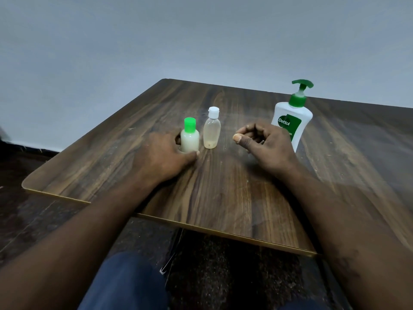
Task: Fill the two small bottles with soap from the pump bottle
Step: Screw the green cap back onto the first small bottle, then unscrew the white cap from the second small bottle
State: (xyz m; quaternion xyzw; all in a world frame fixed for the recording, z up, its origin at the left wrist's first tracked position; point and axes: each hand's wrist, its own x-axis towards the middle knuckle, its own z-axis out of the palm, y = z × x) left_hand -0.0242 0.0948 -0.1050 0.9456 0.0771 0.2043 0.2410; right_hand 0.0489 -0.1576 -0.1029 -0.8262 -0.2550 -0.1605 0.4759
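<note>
A small bottle with a green cap (190,136) stands upright on the wooden table (223,193), full of whitish soap. My left hand (164,155) holds its lower body, thumb in front and fingers behind. Just right of it stands a small clear bottle with a white flip cap (211,132), closed, with only a little liquid at its bottom. My right hand (266,145) hovers right of the clear bottle with its fingers loosely curled, holding nothing. Behind that hand stands the white pump bottle with a green pump (292,115), partly hidden by my fingers.
The table's front edge runs close to my knees, and its left corner is rounded. A grey wall rises behind the table. Dark floor shows to the left and below.
</note>
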